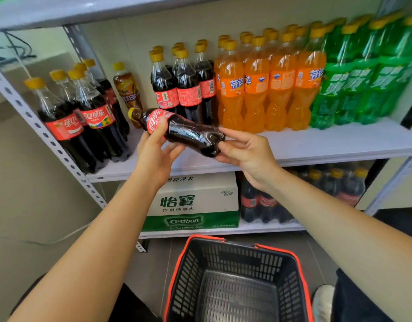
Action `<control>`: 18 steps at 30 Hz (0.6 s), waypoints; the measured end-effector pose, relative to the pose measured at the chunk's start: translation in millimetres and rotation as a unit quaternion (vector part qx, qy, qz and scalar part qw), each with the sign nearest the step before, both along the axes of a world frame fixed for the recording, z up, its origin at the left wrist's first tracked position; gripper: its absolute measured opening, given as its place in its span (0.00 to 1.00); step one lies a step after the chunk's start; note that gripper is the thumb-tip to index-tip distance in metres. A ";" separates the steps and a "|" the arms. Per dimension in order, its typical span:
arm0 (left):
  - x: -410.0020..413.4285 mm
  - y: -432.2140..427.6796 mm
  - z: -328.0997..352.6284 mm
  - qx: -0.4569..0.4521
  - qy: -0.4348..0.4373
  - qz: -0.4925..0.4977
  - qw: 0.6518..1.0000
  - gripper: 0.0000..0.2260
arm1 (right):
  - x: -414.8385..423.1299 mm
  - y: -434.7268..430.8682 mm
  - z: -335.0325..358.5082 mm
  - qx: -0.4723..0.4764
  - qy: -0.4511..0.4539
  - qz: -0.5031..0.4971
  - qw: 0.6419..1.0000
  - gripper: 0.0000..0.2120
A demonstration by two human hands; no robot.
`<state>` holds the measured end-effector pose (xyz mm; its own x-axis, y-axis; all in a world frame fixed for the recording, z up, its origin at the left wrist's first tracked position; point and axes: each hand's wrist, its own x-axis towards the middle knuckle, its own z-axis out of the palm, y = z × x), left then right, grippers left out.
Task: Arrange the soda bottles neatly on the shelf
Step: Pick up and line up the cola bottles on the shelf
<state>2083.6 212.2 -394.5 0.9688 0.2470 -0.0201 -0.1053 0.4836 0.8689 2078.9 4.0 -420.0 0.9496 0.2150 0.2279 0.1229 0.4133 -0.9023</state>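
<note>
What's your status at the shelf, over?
Left hand grips cola bottle at label, right hand holds its base. Bottle sideways, cap left, in front of shelf. Tea bottle stands on shelf beyond the cap.

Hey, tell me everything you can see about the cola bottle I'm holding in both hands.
The cola bottle is clear plastic holding dark soda, with a yellow cap and a red label with white script. It lies nearly sideways in the air in front of the shelf, cap pointing left. The left hand grips the label end; the right hand pinches its base.
</note>
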 end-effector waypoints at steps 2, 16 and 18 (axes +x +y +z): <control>-2.4 -1.4 0.8 0.022 -0.031 0.025 0.999 0.24 | 1.6 -1.7 -3.4 -0.032 -0.002 -0.058 0.998 0.15; -28.6 -34.3 1.2 0.375 -0.259 -0.006 0.890 0.38 | 3.4 -10.6 52.6 -0.196 -0.165 -0.032 0.966 0.20; -31.2 -39.6 -2.7 0.381 -0.249 -0.018 0.890 0.38 | 2.4 -9.8 59.7 -0.206 -0.211 -0.026 0.955 0.18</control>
<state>2052.5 172.6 -397.2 0.8188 -0.0264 0.5735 -0.5648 -0.2165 0.7963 2081.4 -5.8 -360.3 0.8041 0.3244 0.4983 0.5217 0.0169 -0.8529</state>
